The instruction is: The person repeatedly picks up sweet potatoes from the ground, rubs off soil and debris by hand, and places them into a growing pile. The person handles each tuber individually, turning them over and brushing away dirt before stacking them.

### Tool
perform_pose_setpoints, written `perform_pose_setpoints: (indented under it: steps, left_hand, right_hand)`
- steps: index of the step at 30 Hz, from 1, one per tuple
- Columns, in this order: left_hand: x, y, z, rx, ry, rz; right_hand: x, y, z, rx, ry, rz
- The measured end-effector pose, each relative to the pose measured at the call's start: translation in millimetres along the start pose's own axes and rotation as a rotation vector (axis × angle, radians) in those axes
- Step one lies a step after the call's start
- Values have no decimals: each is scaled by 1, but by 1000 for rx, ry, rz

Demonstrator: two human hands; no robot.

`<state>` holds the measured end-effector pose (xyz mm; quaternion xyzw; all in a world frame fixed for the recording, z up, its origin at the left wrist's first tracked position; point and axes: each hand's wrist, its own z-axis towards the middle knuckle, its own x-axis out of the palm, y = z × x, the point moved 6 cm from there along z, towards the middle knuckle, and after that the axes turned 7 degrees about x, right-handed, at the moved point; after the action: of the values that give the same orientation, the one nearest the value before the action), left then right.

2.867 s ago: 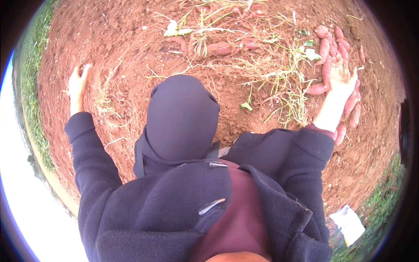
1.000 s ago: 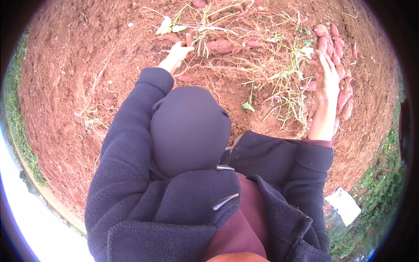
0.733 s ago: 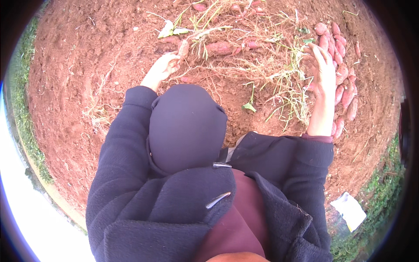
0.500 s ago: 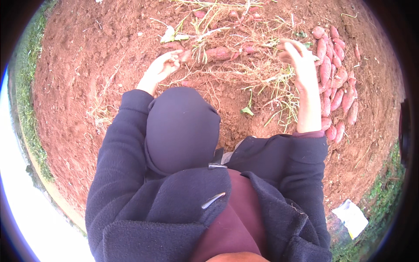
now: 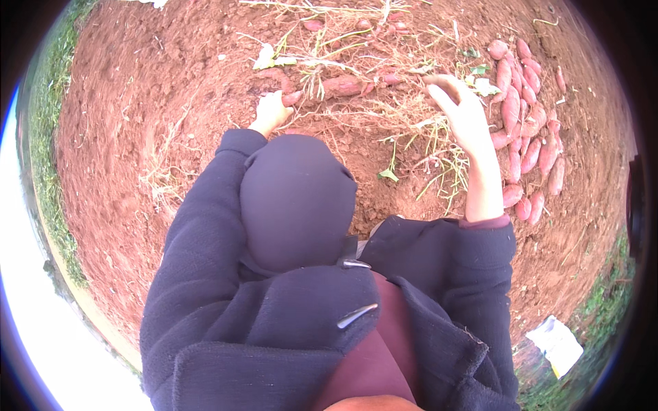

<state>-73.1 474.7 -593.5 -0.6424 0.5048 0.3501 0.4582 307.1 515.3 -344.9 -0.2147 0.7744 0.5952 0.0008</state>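
Note:
My left hand (image 5: 271, 111) is at the left end of a row of red sweet potatoes on the soil. Its fingers are closed round the end of a small sweet potato (image 5: 293, 98). Just right of it lies a longer sweet potato (image 5: 343, 86), partly covered by pale stems and fine roots. My right hand (image 5: 458, 115) hovers by the right end of this row, near the tangled roots (image 5: 411, 103). Its thumb and fingers are apart, and nothing shows between them.
A long pile of sweet potatoes (image 5: 513, 109) lies to the right of my right hand. Cut vines (image 5: 442, 161) and dry roots (image 5: 161, 175) are scattered on the reddish soil. Grass (image 5: 44, 137) edges the left side, and a white bag (image 5: 556, 346) lies at the lower right.
My left hand has moved slightly right and nearer, and its fingers have closed on the small sweet potato. My right hand has shifted a little left and nearer.

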Motion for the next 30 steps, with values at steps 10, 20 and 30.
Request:
perform_pose_setpoints:
  steps: [10,20,30]
  left_hand:
    - [2,-3,-15,-72,52,-400]
    - [-185,-136,-20,687,247,-324]
    - [-277,-215,-12,327,-27,-1262]
  right_hand:
    - [6,-29,19,96,71,-97]
    - [107,13,55,-258,184,-144]
    - [59,35,64,-169,-247,-143]
